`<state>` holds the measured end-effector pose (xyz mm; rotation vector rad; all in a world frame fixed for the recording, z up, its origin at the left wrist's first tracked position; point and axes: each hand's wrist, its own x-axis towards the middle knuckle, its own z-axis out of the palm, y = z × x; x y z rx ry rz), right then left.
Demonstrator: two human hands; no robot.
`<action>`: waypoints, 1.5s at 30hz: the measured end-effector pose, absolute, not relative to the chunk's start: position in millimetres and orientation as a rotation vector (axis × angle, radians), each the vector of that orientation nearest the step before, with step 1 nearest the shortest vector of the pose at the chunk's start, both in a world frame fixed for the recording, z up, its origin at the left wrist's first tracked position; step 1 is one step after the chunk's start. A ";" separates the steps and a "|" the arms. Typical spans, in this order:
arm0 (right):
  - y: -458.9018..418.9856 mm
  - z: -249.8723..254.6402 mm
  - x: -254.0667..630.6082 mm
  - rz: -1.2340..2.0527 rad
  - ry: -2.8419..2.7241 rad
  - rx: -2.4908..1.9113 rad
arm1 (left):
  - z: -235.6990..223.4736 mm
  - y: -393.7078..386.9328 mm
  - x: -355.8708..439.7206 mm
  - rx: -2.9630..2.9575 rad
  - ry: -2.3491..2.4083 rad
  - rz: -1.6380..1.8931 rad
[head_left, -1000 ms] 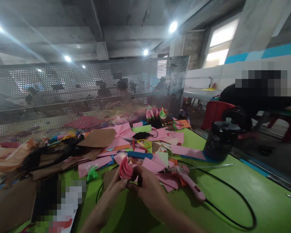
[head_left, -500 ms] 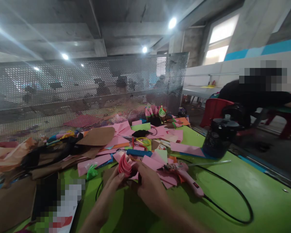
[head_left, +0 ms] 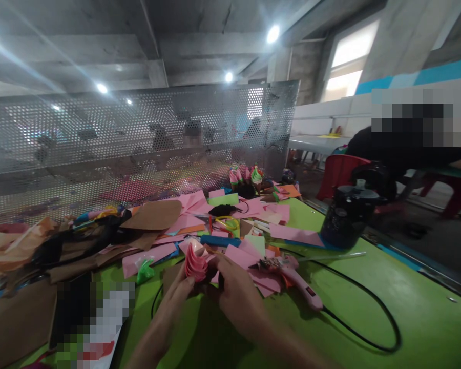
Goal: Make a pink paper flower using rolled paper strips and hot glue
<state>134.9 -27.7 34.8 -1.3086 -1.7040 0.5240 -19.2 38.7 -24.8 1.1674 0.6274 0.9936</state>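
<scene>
Between my two hands is a pink swirled paper ice cream cone (head_left: pixel 196 264), its ridged pink top showing and its lower part hidden by my fingers. My left hand (head_left: pixel 179 296) is closed round it from the left, the thumb at the base of the swirl. Fingers of my right hand (head_left: pixel 234 289) are bent in against its right side, their tips out of sight. To the right of my right hand, a pink glue gun (head_left: pixel 305 288) lies on the green table (head_left: pixel 353 297). Pink paper pieces (head_left: pixel 244 253) lie just behind my hands.
A blue-handled tool (head_left: pixel 220 241) and yellow-handled scissors (head_left: pixel 227 223) lie behind. Finished paper cones (head_left: pixel 256 176) stand near a perforated metal screen (head_left: pixel 138 138). A dark jug (head_left: pixel 343 218) stands at the right edge; brown sheets (head_left: pixel 17 318) lie left. Beyond, a person sits.
The pink swirl has tipped slightly to the left and more of its upper opening shows. Both hands stay in nearly the same place.
</scene>
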 end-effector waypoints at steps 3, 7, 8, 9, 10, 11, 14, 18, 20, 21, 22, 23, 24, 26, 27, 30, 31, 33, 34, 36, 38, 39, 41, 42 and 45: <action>-27.6 35.6 134.9 0.527 -1.698 -1.328 | -26.7 39.6 -18.9 1.186 0.619 1.016; -27.3 35.4 134.4 0.551 -1.684 -1.322 | -27.5 40.7 -18.7 1.202 0.674 1.017; -27.4 35.6 134.2 0.555 -1.679 -1.323 | -27.5 40.4 -18.8 1.206 0.679 1.021; -27.5 36.0 133.9 0.556 -1.676 -1.327 | -27.5 39.9 -19.0 1.209 0.682 1.026; -27.7 36.3 133.7 0.557 -1.675 -1.330 | -27.6 39.1 -19.2 1.212 0.682 1.032; -27.8 36.7 133.6 0.557 -1.674 -1.332 | -27.9 38.2 -19.2 1.215 0.684 1.037; -27.3 37.4 133.8 0.550 -1.669 -1.339 | -30.0 35.9 -18.2 1.199 0.692 1.059; -26.0 37.1 136.2 0.459 -1.619 -1.380 | -31.6 35.1 -16.1 1.107 0.685 1.062; -26.3 37.0 137.6 0.435 -1.626 -1.312 | -28.9 34.3 -15.9 1.108 0.701 1.047; -26.7 36.9 138.2 0.434 -1.640 -1.256 | -26.4 33.4 -16.1 1.131 0.719 1.043; -27.3 37.0 138.7 0.438 -1.656 -1.196 | -23.2 32.2 -16.3 1.161 0.740 1.043; -27.9 37.0 138.9 0.444 -1.670 -1.142 | -19.5 30.7 -16.6 1.191 0.760 1.045; -28.5 37.1 138.9 0.447 -1.683 -1.099 | -15.5 28.9 -16.7 1.213 0.774 1.049; -29.3 37.3 138.5 0.440 -1.706 -1.052 | -7.7 25.5 -16.8 1.231 0.776 1.063; -29.4 37.4 138.2 0.432 -1.722 -1.042 | -4.4 23.9 -16.8 1.234 0.776 1.069; -28.9 37.8 137.9 0.392 -1.779 -1.048 | 2.2 20.6 -16.9 1.236 0.784 1.070; -28.6 37.7 138.0 0.381 -1.796 -1.056 | 3.4 19.9 -16.9 1.237 0.787 1.069; -28.2 37.2 138.4 0.363 -1.816 -1.067 | 4.5 19.2 -16.8 1.238 0.791 1.067; -28.1 36.7 138.6 0.355 -1.821 -1.072 | 4.6 19.2 -16.7 1.238 0.791 1.067; -28.2 36.0 138.6 0.343 -1.829 -1.081 | 4.1 19.9 -16.5 1.237 0.791 1.070; -28.7 35.9 138.3 0.331 -1.837 -1.086 | 2.7 21.6 -16.9 1.237 0.790 1.074; -29.0 36.1 138.0 0.329 -1.840 -1.086 | 1.7 22.8 -17.4 1.236 0.788 1.077; -29.5 36.8 137.6 0.333 -1.833 -1.075 | -0.7 25.0 -18.8 1.232 0.782 1.082; -29.7 37.1 137.6 0.335 -1.821 -1.068 | -2.1 25.9 -19.4 1.228 0.778 1.081; -29.7 37.1 137.9 0.333 -1.780 -1.064 | -5.3 26.9 -19.2 1.209 0.745 1.067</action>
